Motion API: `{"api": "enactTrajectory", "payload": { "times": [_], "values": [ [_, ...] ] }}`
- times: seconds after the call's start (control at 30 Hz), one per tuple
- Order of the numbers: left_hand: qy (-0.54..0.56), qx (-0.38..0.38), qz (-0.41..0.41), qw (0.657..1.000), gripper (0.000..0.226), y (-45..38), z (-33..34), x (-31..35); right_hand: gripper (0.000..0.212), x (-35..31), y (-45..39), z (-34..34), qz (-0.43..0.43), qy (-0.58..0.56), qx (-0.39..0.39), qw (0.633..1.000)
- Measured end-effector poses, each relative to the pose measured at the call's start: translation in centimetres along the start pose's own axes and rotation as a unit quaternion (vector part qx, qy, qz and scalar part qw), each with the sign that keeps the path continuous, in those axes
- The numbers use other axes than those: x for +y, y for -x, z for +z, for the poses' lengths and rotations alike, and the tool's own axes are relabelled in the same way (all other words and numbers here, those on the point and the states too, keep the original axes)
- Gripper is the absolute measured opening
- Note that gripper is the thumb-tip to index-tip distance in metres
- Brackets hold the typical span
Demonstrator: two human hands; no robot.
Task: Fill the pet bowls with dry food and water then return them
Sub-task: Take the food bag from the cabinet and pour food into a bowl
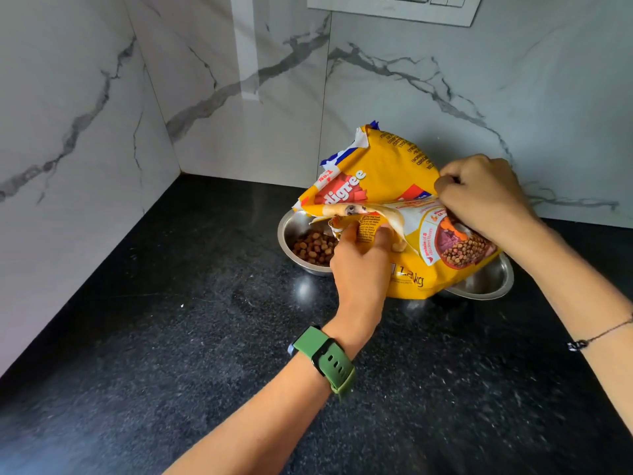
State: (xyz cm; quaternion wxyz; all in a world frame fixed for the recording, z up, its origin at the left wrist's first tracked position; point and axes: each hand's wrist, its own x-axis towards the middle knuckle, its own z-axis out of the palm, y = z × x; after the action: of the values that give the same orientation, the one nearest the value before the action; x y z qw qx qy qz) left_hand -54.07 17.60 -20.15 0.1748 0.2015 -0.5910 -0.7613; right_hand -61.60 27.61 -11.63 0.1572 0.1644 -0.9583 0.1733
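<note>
A yellow bag of dry dog food [387, 176] lies folded over two steel bowls at the back of the black counter. My left hand [359, 265] grips the bag's crumpled lower fold. My right hand [486, 197] pinches the bag's right edge from above. The left bowl [289, 231] holds brown kibble [313, 250] and is partly covered by the bag. The right bowl [489, 282] shows only its rim and part of its inside beneath the bag; what it holds is hidden.
The black speckled counter [191, 337] meets marble walls [85, 132] on the left and behind the bowls, forming a corner. A white switch panel [394, 5] hangs on the back wall above.
</note>
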Motion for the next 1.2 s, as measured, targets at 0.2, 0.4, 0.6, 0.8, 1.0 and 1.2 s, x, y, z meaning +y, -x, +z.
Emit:
{"api": "enactTrajectory", "payload": {
  "times": [0.2, 0.4, 0.6, 0.8, 1.0, 1.2],
  "values": [
    [0.021, 0.017, 0.040, 0.999, 0.031, 0.2, 0.2, 0.1, 0.025, -1.3, 0.0, -1.1, -0.038, 0.019, 0.052, 0.998],
    [0.018, 0.004, 0.000, 1.000, 0.037, 0.2, 0.0, -0.6, 0.023, -1.0, 0.0, -0.1, -0.024, 0.016, 0.003, 1.000],
    [0.018, -0.003, 0.035, 0.999, 0.033, 0.5, 0.0, -0.1, 0.025, -0.8, 0.4, -0.6, -0.037, -0.004, 0.050, 0.998],
    [-0.008, 0.008, 0.049, 0.999, 0.041, 0.3, -0.1, -0.4, 0.023, -0.6, 0.6, -0.1, -0.047, 0.011, 0.050, 0.998],
    [-0.012, -0.005, 0.036, 0.999, 0.040, 0.6, -0.1, -0.5, 0.023, -0.3, 0.9, 0.1, -0.031, -0.012, 0.030, 0.999],
    [-0.025, -0.006, 0.070, 0.997, 0.034, 0.7, 0.0, 0.1, 0.023, -0.5, 1.4, -1.1, -0.030, -0.043, 0.083, 0.995]
  ]
}}
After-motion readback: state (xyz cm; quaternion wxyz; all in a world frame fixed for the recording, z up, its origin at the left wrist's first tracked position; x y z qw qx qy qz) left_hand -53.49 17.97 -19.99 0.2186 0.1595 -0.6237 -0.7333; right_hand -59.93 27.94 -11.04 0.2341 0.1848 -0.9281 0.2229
